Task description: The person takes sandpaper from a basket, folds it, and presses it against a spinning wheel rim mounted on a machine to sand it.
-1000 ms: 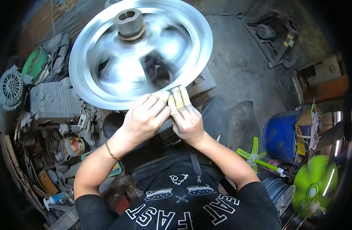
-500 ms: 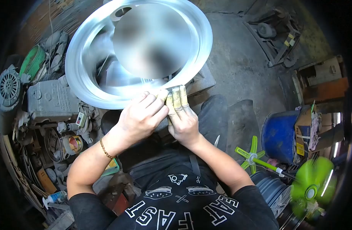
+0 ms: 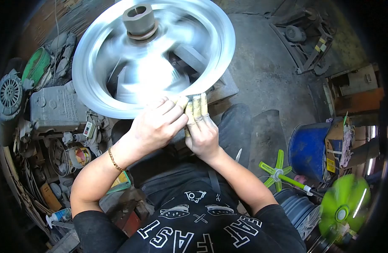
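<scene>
A shiny metal wheel rim fills the upper middle of the head view, its spokes smeared by spinning. A thick hub nut stands at its centre. My left hand is closed at the rim's near edge, its fingertips curled against it. Close beside it, my right hand has its fingers pressed together and pointing up at the same edge. Yellowish wrappings cover several fingertips. Whatever is pinched between the hands and the metal is hidden.
Dusty machinery and a motor crowd the left. At right are a blue drum, a green fan with its star-shaped base, and stacked rims. A metal frame stands farther back.
The wheel's hub and spokes, covered by a blurred patch before, now show. Both hands stay at nearly the same spot on the rim edge; the left elbow has shifted slightly outward.
</scene>
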Action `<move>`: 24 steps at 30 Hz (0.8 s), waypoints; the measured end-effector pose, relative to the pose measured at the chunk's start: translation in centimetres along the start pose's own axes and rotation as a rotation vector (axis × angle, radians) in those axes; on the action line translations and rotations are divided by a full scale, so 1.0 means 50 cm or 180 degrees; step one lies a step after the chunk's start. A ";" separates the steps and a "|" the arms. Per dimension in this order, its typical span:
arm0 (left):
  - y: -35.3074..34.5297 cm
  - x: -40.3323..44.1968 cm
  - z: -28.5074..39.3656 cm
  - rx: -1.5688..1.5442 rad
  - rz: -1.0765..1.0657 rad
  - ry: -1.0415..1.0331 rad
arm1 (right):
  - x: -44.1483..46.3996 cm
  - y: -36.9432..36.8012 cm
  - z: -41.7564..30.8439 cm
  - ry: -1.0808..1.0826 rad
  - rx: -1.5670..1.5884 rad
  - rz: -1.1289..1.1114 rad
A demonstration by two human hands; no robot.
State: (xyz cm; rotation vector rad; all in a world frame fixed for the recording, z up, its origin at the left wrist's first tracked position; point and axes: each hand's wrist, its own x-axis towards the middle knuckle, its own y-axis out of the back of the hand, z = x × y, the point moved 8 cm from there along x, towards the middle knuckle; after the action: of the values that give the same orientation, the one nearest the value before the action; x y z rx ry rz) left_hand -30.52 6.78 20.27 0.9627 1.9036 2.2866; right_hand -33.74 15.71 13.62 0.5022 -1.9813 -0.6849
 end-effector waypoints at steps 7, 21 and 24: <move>0.000 -0.008 0.002 0.0167 -0.0033 -0.0057 | 0.000 -0.002 0.000 0.0041 -0.0009 -0.0044; 0.000 -0.032 0.002 0.0182 -0.0007 0.0103 | -0.005 -0.022 -0.003 0.0087 0.0084 -0.0266; 0.002 -0.036 0.000 0.0253 0.0048 0.0162 | -0.001 -0.022 -0.007 0.0156 0.0149 -0.0283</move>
State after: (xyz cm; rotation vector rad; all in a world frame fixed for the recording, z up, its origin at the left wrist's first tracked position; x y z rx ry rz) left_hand -29.01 6.03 19.58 0.9385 2.0282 2.2812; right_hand -33.34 14.82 13.01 0.6329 -1.9419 -0.6760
